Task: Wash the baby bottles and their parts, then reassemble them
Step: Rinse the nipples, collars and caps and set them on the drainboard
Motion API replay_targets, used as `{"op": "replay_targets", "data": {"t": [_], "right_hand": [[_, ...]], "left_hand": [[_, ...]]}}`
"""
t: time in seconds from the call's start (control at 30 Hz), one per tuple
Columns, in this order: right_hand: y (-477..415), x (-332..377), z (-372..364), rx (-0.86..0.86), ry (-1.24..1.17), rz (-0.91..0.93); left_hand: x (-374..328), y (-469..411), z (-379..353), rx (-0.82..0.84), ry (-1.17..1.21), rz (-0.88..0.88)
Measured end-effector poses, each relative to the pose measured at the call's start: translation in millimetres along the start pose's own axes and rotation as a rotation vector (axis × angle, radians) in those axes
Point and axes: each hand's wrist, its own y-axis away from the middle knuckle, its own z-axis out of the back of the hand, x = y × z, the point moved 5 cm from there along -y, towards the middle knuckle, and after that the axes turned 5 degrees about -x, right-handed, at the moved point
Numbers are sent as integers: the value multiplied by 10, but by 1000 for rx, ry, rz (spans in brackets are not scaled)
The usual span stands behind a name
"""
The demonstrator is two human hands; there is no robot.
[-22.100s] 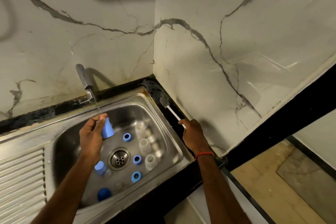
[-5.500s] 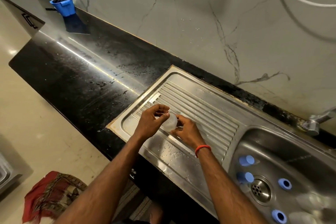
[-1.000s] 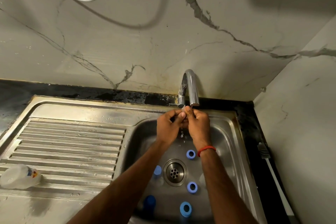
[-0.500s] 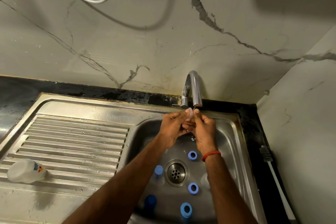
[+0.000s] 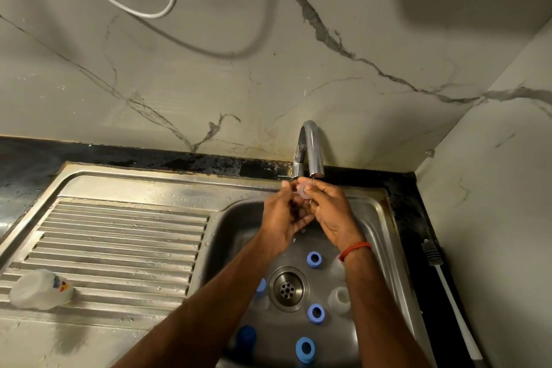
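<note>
A: What are the hands doing?

B: Both are up under the spout of the curved chrome tap [image 5: 312, 149]. The left hand [image 5: 282, 213] and the right hand [image 5: 333, 212] are pressed close together with the fingers curled. Their fingertips pinch a small translucent silicone teat [image 5: 302, 190], held right below the spout. A red thread bracelet [image 5: 355, 249] circles the right wrist.

A: And what's in the steel sink basin [image 5: 230, 236]?

B: Below the tap, around the round metal drain [image 5: 287, 289], lie three light blue plastic rings [image 5: 314, 259]. One is nearer the tap and two are further off. A dark blue cap [image 5: 246, 337] stands far from the tap, left of the drain. A clear plastic bottle body [image 5: 339, 299] stands right of the drain, just beside the right forearm. A pale blue piece [image 5: 261, 285] peeks out beside the left forearm — I can't tell what it is.

A: Anything outside the basin?

B: Far left of the tap, a clear baby bottle with a colourful print [image 5: 40, 288] lies on its side on the ribbed steel drainboard [image 5: 119, 248]. Right of the tap, a white-handled bottle brush [image 5: 448, 293] lies on the black counter [image 5: 418, 218].
</note>
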Motion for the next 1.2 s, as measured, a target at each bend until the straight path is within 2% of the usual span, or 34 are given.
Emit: {"op": "replay_targets", "data": {"t": [0.1,0.2,0.3,0.5,0.6,0.73,0.8,0.87,0.93,1.03,1.1,1.2], "right_hand": [[13,51,-19,16,100,35],[43,111,21,-87,181,68],[61,110,94,-183,198,60],[72,159,143,-242,202,71],[68,156,95,-174,284,88],[49,177,21,-47,356,74],[53,213,20,-68,375,106],[72,236,56,-144,295,102],[83,246,106,-221,229,92],[68,244,100,-215,181,78],[37,248,89,-174,226,91],[-1,252,37,-25,341,132]], "left_hand": [[3,28,0,15,14,9],[28,6,-19,3,-9,-6],[48,-42,-4,-21,-46,-22],[82,-110,36,-37,7,1],[74,-139,48,-105,43,22],[65,-176,113,-237,-101,-70],[55,-206,125,-269,-213,-133],[0,-221,107,-293,-313,-200],[-66,-228,63,-281,-395,-268],[-136,-241,-7,-227,-515,-336],[-145,-263,-24,-211,-468,-328],[-162,-251,-18,-225,-350,-297]]}}
